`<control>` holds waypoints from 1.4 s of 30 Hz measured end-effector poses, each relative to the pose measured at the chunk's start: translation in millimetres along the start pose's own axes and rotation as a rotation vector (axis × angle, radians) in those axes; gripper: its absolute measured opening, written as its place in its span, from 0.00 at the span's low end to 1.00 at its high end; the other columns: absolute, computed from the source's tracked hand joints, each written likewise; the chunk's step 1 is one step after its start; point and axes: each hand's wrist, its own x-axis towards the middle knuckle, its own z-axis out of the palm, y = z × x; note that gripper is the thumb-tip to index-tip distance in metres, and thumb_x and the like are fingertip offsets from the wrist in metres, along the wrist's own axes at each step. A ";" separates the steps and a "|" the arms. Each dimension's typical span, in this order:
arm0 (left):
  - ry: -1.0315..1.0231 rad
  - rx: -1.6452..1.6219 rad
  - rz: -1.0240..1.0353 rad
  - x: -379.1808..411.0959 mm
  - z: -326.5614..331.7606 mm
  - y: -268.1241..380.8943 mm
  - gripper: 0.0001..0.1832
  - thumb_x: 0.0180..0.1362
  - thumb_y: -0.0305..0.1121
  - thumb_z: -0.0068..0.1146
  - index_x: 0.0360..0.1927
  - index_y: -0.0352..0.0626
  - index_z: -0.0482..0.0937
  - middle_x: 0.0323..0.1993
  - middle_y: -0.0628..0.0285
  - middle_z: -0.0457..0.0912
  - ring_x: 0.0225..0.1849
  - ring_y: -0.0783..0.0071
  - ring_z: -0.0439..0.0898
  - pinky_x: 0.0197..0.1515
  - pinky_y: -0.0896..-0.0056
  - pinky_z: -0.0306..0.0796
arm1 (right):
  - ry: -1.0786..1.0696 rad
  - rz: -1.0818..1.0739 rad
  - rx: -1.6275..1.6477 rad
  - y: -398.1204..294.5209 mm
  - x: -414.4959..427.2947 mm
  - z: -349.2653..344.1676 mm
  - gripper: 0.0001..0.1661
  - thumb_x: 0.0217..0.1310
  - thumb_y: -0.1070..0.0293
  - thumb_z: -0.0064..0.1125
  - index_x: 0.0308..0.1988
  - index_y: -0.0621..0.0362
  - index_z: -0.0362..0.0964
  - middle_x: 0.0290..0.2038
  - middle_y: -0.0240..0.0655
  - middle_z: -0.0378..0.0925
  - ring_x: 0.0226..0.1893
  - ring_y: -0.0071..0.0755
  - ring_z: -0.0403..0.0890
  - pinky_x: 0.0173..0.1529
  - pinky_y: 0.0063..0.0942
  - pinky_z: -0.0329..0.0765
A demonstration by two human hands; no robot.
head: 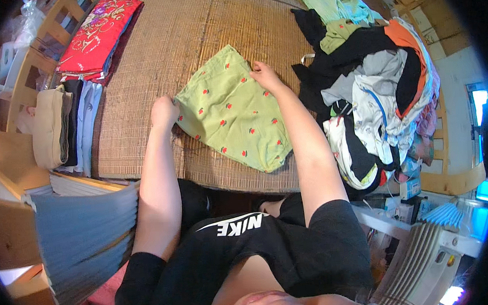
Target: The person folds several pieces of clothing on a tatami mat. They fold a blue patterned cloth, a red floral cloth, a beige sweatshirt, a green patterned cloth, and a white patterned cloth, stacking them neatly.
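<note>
A light green cloth [233, 115] printed with small red flowers lies spread out before me on a woven mat [138, 75]. At its left corner my left hand [165, 112] is curled around the fabric edge. My right hand [265, 76] is at the upper right edge, thumb and finger pinched together against the border. Whether that hand grips the fabric is hard to see. Shallow creases run across the cloth, and its lower edge comes close to the mat's front edge.
A loose heap of clothes [365, 78] covers the right side. To the left stand folded beige trousers [47, 129], folded blue fabric [89, 124] and a red patterned folded textile [98, 33]. Wooden rails [33, 64] border the bed; a grey-blue fabric panel [85, 229] hangs at front left.
</note>
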 end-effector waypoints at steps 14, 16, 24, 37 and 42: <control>-0.070 -0.050 -0.056 -3.1 -8.9 0.2 0.14 0.42 0.31 0.56 0.35 0.38 0.76 0.33 0.47 0.77 0.38 0.53 0.76 0.41 0.62 0.69 | -0.537 0.362 0.358 -43.1 41.4 -12.2 0.19 0.46 0.70 0.60 0.41 0.54 0.64 0.24 0.24 0.69 0.22 0.16 0.69 0.24 0.17 0.67; -0.089 -0.030 -0.084 -2.7 -11.3 1.5 0.13 0.43 0.31 0.53 0.35 0.40 0.76 0.33 0.48 0.77 0.39 0.54 0.76 0.41 0.61 0.69 | -0.568 0.303 0.346 -42.7 46.6 -10.8 0.19 0.46 0.71 0.59 0.41 0.55 0.65 0.24 0.24 0.69 0.21 0.16 0.68 0.23 0.17 0.66; -0.109 -0.003 -0.120 -4.5 -14.8 3.0 0.11 0.47 0.33 0.51 0.35 0.43 0.76 0.35 0.52 0.77 0.39 0.56 0.76 0.41 0.59 0.70 | -0.736 0.186 0.036 -51.4 60.1 -14.7 0.12 0.48 0.70 0.55 0.37 0.56 0.67 0.20 0.23 0.66 0.17 0.15 0.63 0.20 0.17 0.62; -0.045 0.023 -0.105 -6.1 -13.2 2.5 0.10 0.46 0.33 0.53 0.31 0.41 0.77 0.31 0.49 0.77 0.36 0.53 0.76 0.38 0.58 0.70 | -0.509 -0.223 -0.791 -53.9 71.4 -14.0 0.25 0.51 0.47 0.50 0.33 0.61 0.73 0.35 0.46 0.75 0.40 0.50 0.73 0.46 0.40 0.67; -0.038 -0.007 -0.079 -8.4 -14.0 2.7 0.10 0.46 0.34 0.53 0.32 0.41 0.77 0.31 0.49 0.78 0.36 0.53 0.76 0.38 0.58 0.70 | -0.391 -0.179 -0.617 -54.3 81.0 14.0 0.23 0.46 0.44 0.54 0.31 0.52 0.77 0.37 0.44 0.74 0.46 0.49 0.68 0.53 0.38 0.61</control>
